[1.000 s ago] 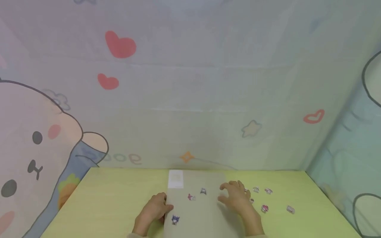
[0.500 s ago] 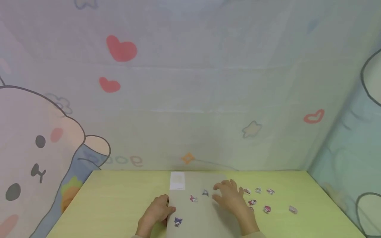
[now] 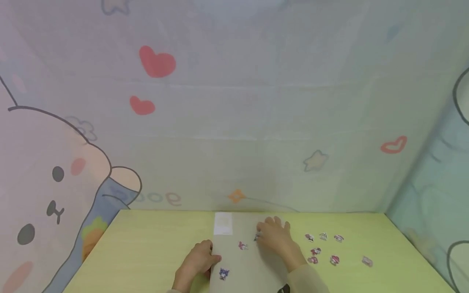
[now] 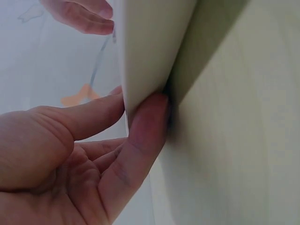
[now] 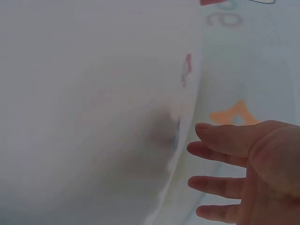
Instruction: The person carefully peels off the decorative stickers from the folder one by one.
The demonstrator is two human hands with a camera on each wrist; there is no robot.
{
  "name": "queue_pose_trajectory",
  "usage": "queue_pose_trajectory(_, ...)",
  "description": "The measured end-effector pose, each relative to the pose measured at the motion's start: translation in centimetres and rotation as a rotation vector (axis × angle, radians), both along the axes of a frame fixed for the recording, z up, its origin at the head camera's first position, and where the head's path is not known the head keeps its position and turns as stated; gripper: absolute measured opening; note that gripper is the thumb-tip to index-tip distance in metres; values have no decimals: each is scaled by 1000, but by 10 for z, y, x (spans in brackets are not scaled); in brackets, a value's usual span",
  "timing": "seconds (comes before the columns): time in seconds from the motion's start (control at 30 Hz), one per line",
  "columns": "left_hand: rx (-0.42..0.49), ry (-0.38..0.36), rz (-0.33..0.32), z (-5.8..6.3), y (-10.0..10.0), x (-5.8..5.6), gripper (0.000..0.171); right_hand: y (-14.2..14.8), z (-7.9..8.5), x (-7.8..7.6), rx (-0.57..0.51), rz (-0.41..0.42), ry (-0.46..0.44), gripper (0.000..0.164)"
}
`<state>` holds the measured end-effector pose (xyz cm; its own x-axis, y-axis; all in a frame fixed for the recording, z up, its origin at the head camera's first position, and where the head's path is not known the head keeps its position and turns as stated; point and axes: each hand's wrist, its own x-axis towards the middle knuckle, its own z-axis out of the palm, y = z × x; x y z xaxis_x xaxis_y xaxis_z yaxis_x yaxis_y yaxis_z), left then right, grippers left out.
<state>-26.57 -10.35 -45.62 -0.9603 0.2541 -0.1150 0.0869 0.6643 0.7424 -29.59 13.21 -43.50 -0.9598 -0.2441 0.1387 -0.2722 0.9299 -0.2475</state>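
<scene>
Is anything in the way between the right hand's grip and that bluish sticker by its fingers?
Nothing visible is. The right hand's grip is over the pale board, partly covering the bluish sticker in the head view; no other object shows between them. I can't tell whether they touch.

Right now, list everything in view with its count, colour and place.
Table: one, yellow-green, bottom.
Pale board: one, off-white, mid-table.
White label: one, white, board's far left corner.
Board stickers: three, purple, pink, grey-blue, on the board.
Loose stickers: seven, mostly pink-white, table's right.
Backdrop: one, pastel, behind.
Printed bear: one, whitish, left.
Printed hearts: three, red, two left, one right.
Printed stars: two, pale, top left and centre right.
Printed diamond: one, orange, centre.
Other prints: several, varied, on the backdrop.
Dark item: one, black, bottom edge, unclear.
Right sleeve: one, beige, bottom edge.
Left hand: one, bare, gripping the board's left edge.
Right hand: one, bare, at the grey-blue sticker.
</scene>
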Motion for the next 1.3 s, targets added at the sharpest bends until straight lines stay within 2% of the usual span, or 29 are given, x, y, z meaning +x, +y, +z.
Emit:
queue_pose_trajectory(0.13, -2, -3, 8, -1, -2, 1, 29, -4, -8, -10, 32, 16, -18, 13)
queue_pose_trajectory(0.3, 22, -9, -15, -1, 3, 1, 31, 3, -18, -17, 53, -30, -30, 20)
queue_pose_trajectory(0.53, 19, -6, -11, 4, 7, 2, 28, 8, -19, -19, 9, -21, -31, 18)
queue_pose_trajectory(0.83, 24, -14, -13, -1, 4, 0, 29, 3, -15, -21, 33, -25, -9, 15)
queue_pose_trajectory(1.3, 36, -17, -16, -4, 3, -2, 30, -1, -19, -21, 32, -39, -15, 10)
